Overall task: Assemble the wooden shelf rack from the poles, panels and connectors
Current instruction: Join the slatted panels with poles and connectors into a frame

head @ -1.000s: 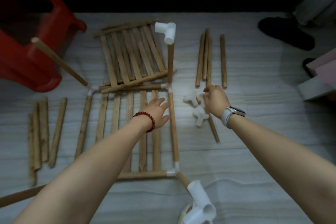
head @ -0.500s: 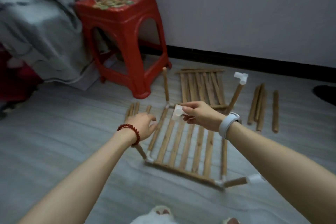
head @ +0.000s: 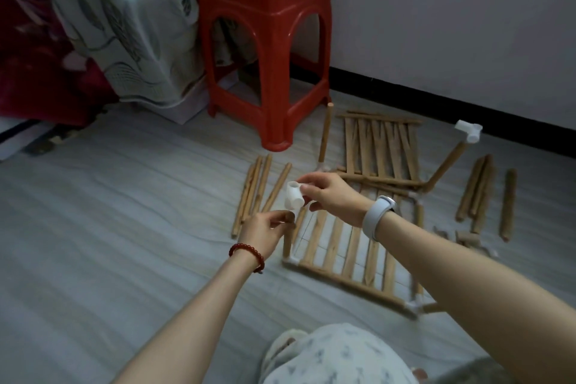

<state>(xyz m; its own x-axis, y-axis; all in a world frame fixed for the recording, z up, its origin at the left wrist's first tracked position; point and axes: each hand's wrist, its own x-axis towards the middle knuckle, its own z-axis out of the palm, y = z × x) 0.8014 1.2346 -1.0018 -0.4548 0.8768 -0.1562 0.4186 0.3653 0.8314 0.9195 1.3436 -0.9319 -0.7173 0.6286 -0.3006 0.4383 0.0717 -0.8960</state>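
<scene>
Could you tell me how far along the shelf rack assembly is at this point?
Early stage. Done: one slatted panel framed with corner connectors, two upright poles fitted, one capped. In hand: the right hand pinches a white connector; the left hand holds another piece. Left: the second panel and loose poles lie unjoined.

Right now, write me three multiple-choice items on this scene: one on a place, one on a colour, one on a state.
1. Where is the loose panel?
A. on the stool
B. flat on the floor beyond the frame
C. against the wall

2. What colour is the stool?
A. red
B. blue
C. white

3. What is the right hand doing?
A. resting open
B. gripping a pole
C. pinching a white connector

Answers: 1 B, its slats lie on the floor; 2 A, the plastic is plainly red; 3 C, fingers close on the connector.
</scene>
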